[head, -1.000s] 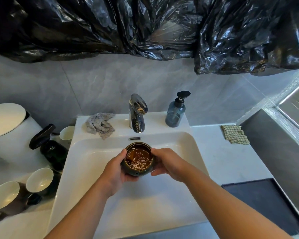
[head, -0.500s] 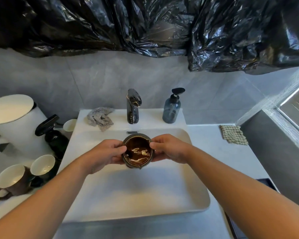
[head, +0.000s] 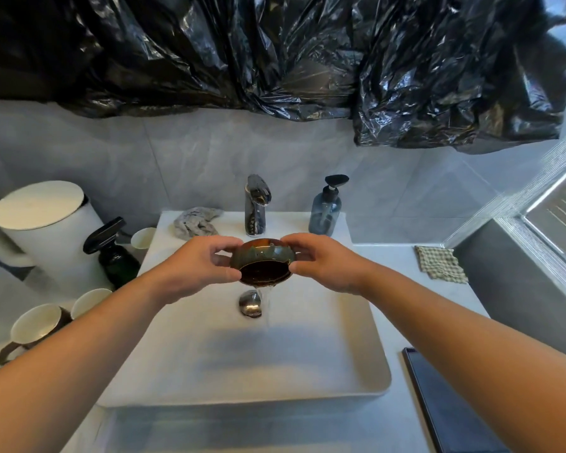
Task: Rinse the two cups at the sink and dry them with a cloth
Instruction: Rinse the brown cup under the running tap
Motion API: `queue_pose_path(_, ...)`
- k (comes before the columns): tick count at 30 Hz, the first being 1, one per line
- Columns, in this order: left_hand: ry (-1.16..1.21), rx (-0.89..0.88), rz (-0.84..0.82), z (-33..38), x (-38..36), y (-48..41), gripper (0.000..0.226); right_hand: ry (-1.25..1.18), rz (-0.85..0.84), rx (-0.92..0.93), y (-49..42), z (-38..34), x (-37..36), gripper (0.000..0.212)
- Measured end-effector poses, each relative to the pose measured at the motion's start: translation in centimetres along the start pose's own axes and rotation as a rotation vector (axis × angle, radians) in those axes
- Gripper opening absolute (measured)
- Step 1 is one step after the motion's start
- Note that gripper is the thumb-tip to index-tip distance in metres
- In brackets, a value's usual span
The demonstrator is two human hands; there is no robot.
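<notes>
Both hands hold a dark green-brown glazed cup (head: 262,261) above the white sink (head: 356,361). My left hand (head: 200,266) grips its left side and my right hand (head: 321,261) its right side. The cup is tipped toward me with its mouth facing down and forward, and water runs from its lower rim toward the metal drain plug (head: 250,304). A crumpled grey cloth (head: 195,222) lies on the sink's back ledge, left of the chrome tap (head: 256,204). A checked cloth (head: 440,263) lies on the counter to the right.
A blue soap dispenser (head: 325,207) stands right of the tap. Left of the sink are a dark spray bottle (head: 111,253), a white bin (head: 43,223), a small white cup (head: 143,238) and two brown mugs with white insides (head: 35,323). A dark mat (head: 445,403) lies at front right.
The cup went from upright with water in it to tipped toward me, and the water now pours into the sink. Both hands moved up and away from me with it.
</notes>
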State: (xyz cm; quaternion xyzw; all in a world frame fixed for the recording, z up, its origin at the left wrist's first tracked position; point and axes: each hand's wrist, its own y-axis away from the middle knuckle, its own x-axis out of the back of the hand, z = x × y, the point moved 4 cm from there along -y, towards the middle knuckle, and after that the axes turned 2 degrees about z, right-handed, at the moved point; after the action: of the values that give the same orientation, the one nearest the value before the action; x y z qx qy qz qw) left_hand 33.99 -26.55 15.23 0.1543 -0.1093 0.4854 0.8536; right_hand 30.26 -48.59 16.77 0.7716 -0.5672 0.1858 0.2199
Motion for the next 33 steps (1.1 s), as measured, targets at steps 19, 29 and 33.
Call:
queue_pose_path(19, -0.611, -0.669, 0.271, 7.1, 1.5, 3.6, 0.045, 0.616, 0.163, 0.559, 2.8, -6.0, 2.2, 0.055)
queue_pose_path(29, -0.918, -1.014, 0.365, 9.2, 1.2, 4.8, 0.031, 0.844, 0.377, 0.973, 3.1, -5.8, 2.8, 0.038)
queue_pose_path(33, -1.009, -1.028, 0.39, 9.4, 1.2, 5.2, 0.031, 0.883, 0.402, 1.015, 3.1, -5.9, 3.2, 0.044)
